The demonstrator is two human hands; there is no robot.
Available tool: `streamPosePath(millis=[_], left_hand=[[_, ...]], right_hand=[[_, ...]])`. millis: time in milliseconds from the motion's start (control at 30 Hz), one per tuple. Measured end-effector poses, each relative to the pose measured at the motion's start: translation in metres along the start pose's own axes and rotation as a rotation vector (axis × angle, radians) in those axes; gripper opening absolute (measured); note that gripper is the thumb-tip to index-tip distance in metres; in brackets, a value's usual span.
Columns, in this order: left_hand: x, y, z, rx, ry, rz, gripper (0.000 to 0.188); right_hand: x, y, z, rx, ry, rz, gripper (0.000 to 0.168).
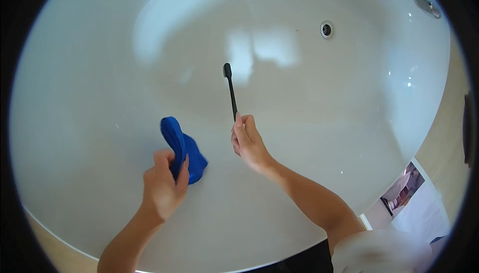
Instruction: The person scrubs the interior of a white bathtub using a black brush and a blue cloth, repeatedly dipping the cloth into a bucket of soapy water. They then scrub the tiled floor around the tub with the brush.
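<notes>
Before me is the inside of a glossy white bathtub [262, 198]. My left hand [164, 183] grips a folded blue cloth [192, 157], which hangs out past my thumb and fingers. To its right, my right hand [249, 142] holds a black toothbrush [232, 93] by the lower part of its handle. The brush head points up and away from me, with its bristles facing left. Both hands are over the tub's near side, apart from each other. Whether the cloth touches the tub surface I cannot tell.
A round drain [326, 30] lies in the tub floor, upper right. A chrome overflow fitting [427, 6] is on the wall at the far right. Outside the rim, lower right, are printed sheets [421, 205]. A dark object [467, 131] stands at the right edge.
</notes>
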State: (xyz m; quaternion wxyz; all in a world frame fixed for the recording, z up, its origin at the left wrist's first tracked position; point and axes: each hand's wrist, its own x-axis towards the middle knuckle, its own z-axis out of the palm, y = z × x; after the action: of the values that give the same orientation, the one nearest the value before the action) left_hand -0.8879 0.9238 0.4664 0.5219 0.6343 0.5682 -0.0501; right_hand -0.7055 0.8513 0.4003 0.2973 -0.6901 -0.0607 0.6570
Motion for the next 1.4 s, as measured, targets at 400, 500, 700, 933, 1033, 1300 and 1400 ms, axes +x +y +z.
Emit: streamPosePath(millis=[400,500,700,933,1033,1300,1400], left_hand=[[0.027,0.044,0.052,-0.398,0.082,0.143,0.020],[0.028,0.053,0.060,-0.549,-0.019,-0.039,0.017],[0.016,0.056,0.073,-0.319,0.073,0.121,0.021],[0.015,0.058,0.094,-0.755,-0.268,-0.256,0.025],[0.020,0.063,0.098,-1.115,-0.544,-0.603,0.028],[0.004,0.058,0.070,-1.253,-0.794,-0.607,0.037],[-0.010,0.055,0.038,-0.967,-0.649,-0.578,0.043]], right_hand=[[-0.042,-0.030,-0.015,0.063,-0.081,-0.118,0.031],[-0.052,-0.044,-0.013,-0.202,-0.291,-0.230,0.025],[-0.055,-0.040,-0.048,-0.096,-0.274,0.156,0.028],[-0.040,-0.043,-0.053,0.567,-0.139,0.484,0.074],[-0.029,-0.046,-0.048,0.425,-0.107,0.635,0.073],[-0.031,-0.019,-0.058,0.179,0.104,0.498,0.038],[-0.010,0.010,-0.080,-0.321,0.252,0.067,0.037]])
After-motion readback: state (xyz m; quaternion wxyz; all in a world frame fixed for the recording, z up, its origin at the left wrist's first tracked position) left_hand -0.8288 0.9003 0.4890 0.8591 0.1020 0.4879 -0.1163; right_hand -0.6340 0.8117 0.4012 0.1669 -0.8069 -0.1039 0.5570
